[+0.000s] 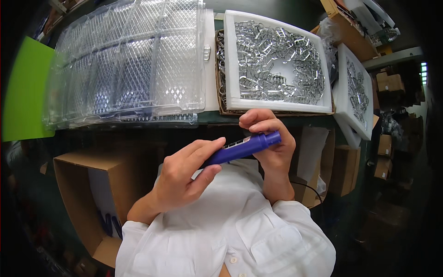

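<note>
A thick, blue, pen-like tube (240,150) is held slantwise in front of my chest, its narrower stepped end up to the right. A dark and silver label or window runs along its upper side. My left hand (182,173) is closed round the tube's lower end, with thumb and fingers on either side. My right hand (274,143) is curled about the stepped end, its fingers bent above and behind the tube. The right thumb is mostly hidden, and I cannot make out whether a small part sits between those fingers.
A white foam-edged tray (233,99) of loose metal clips stands ahead, with a second tilted tray (344,87) to its right. Stacked clear plastic trays (134,60) lie at left beside a green sheet (27,92). An open cardboard box (83,194) with blue pieces inside sits lower left.
</note>
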A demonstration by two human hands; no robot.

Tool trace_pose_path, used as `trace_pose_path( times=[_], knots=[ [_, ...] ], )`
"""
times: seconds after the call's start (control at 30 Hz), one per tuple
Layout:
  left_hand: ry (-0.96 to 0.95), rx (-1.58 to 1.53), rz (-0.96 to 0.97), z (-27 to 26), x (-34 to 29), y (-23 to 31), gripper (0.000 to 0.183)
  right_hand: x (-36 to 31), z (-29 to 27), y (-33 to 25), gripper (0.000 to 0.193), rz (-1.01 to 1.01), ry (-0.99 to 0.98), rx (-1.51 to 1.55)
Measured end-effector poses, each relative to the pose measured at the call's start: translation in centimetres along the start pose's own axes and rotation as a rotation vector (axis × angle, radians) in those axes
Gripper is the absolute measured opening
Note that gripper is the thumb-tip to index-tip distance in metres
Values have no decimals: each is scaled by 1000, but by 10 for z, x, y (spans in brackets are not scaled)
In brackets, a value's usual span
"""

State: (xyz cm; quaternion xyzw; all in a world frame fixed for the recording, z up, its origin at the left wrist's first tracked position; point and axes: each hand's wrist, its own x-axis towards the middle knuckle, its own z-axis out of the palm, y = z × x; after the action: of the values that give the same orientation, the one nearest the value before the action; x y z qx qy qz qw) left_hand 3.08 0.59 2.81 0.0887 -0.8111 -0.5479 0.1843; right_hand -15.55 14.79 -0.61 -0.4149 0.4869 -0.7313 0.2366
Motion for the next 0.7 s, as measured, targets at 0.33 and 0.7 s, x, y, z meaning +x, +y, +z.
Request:
trace_pose_path(
  times=[0.33,0.7],
  knots=[
    [190,211,264,13,8,10,70,-7,-24,-1,37,16,15,31],
    [199,409,345,-5,50,32,55,-6,-50,-3,31,24,152,-17]
  ],
)
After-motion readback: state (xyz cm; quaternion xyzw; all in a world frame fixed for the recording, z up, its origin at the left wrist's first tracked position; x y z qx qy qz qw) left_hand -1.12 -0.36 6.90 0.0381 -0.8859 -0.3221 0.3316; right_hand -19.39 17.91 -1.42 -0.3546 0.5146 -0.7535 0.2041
